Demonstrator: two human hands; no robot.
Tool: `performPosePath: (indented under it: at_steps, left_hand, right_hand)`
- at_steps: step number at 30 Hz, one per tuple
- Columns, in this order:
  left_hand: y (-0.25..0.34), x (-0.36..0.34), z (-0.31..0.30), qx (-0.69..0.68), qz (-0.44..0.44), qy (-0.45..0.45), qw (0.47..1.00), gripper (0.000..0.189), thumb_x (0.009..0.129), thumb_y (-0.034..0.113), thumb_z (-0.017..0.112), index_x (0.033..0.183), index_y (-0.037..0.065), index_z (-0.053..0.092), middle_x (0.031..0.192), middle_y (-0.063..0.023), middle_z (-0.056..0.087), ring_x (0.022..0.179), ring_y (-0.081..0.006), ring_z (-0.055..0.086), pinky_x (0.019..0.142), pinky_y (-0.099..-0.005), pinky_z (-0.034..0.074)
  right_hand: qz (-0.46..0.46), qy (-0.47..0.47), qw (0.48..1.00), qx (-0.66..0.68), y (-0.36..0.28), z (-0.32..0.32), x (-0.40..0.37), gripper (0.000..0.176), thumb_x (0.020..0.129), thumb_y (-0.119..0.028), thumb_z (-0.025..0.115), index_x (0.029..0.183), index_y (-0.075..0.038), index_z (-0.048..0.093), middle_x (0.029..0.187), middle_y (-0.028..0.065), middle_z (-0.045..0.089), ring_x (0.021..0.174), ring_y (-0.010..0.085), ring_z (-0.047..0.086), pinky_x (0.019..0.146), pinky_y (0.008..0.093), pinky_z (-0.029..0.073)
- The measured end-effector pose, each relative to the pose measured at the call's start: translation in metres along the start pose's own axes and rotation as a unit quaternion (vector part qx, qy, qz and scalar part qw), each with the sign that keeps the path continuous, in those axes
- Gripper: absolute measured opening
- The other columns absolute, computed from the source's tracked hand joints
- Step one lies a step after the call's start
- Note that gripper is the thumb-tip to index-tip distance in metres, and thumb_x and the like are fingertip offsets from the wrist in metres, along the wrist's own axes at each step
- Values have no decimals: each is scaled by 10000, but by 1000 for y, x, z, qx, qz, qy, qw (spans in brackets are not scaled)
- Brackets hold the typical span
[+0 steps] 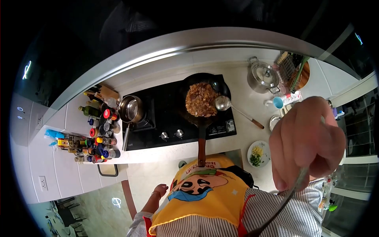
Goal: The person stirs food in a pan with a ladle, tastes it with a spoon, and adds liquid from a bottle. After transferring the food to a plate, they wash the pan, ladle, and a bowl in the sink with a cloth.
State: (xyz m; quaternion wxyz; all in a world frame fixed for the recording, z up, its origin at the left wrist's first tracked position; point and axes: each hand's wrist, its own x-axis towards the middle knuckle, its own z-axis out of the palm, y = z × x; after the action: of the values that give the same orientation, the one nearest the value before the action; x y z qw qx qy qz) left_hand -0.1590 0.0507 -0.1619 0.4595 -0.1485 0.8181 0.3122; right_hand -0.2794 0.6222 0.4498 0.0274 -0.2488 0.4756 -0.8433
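Note:
Raised close to the camera, my right hand (308,138) is closed around a thin metal handle that looks like a spoon's (290,197). Its far end runs out of view at the bottom. My left hand (160,189) hangs low beside the yellow apron, fingers loosely apart, with nothing visible in it. A black wok (221,81) with a wooden handle sits on the right side of the hob. Browned, chopped food (200,100) fills its middle. A ladle (223,103) rests bowl-down over the wok's right rim, its wooden-tipped handle reaching onto the counter.
On the hob's left burner stands a steel saucepan (132,109). Bottles and jars (104,130) crowd the left counter. To the right are a lidded pot (263,76), a blue cup (278,102) and a white plate (266,149) with chopped greens. A range hood edge (189,37) arches overhead.

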Motion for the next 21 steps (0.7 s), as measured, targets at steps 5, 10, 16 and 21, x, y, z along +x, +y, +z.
performPosePath:
  at_steps: [5, 10, 16, 21]
  left_hand:
    - [-9, 5, 6, -73, -43, -22, 996, 472, 932, 308, 702, 1294, 10, 651, 1050, -175, 746, 905, -237, 716, 820, -347, 579]
    - [-39, 23, 18, 64, 36, 7, 997, 454, 946, 313, 694, 1295, 25, 659, 1082, -178, 747, 979, -249, 717, 875, -353, 569]
    - [-28, 9, 25, 12, -24, 18, 999, 504, 926, 369, 696, 1305, 38, 667, 1222, -188, 718, 1151, -304, 673, 982, -395, 531]
    - [-44, 5, 35, -13, -37, 19, 999, 504, 925, 374, 698, 1303, 41, 672, 1257, -198, 701, 1194, -322, 654, 1013, -394, 517]
  right_hand:
    - [-94, 48, 960, -260, 23, -21, -3, 194, 969, -17, 385, 908, 100, 527, 661, 194, 607, 470, 220, 626, 442, 310, 568]
    - [25, 141, 990, -15, 38, -47, 19, 268, 962, -82, 409, 900, 88, 607, 641, 155, 597, 486, 209, 596, 456, 320, 510]
    - [54, 228, 835, -498, 161, -143, 35, 194, 994, -120, 568, 1108, 1, 667, 858, 111, 714, 737, 225, 707, 656, 331, 568]
    - [26, 82, 672, -736, 234, -206, 53, 172, 983, -146, 578, 1106, -66, 667, 965, 186, 709, 898, 383, 679, 780, 453, 551]
